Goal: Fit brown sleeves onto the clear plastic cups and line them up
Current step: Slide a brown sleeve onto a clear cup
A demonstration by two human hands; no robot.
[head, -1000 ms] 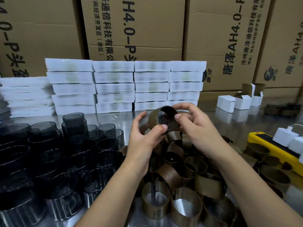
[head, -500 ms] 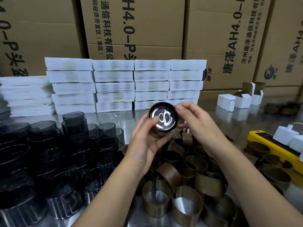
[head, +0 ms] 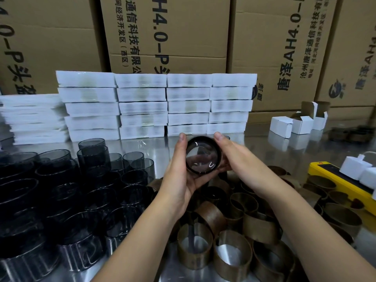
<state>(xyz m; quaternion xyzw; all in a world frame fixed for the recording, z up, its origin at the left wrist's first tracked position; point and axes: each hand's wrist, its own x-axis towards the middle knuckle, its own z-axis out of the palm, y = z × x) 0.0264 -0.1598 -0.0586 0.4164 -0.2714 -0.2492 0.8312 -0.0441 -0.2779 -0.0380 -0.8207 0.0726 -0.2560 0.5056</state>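
Grip is two-handed: the left hand [head: 179, 180] cradles the clear round plastic cup [head: 203, 157] from below, thumb up at the rim and fingers curled underneath, while the right hand [head: 236, 155] clasps the opposite side with one fingertip on top. The cup sits between the palms, raised off the table, its base turned toward the wearer. A dark brown band-shaped sleeve [head: 219, 148] rings its wall (whether it is seated flush all round cannot be told from this angle).

If the band is cocked, pushing harder on one side would likely jam or crease it. Squeezing to free it could buckle the thin wall. The smooth plastic could also slip from the palms and drop into the loose brown ring-shaped sleeves [head: 213, 218] heaped just beneath both wrists, scattering them.

Left of the left hand, bare dark-tinted plastic cups [head: 93, 157] stand crowded and partly stacked, so a careless set-down there could topple several. Beyond the fingertips stand stacked white flat packets [head: 142, 94], near enough to be nudged when lining up.
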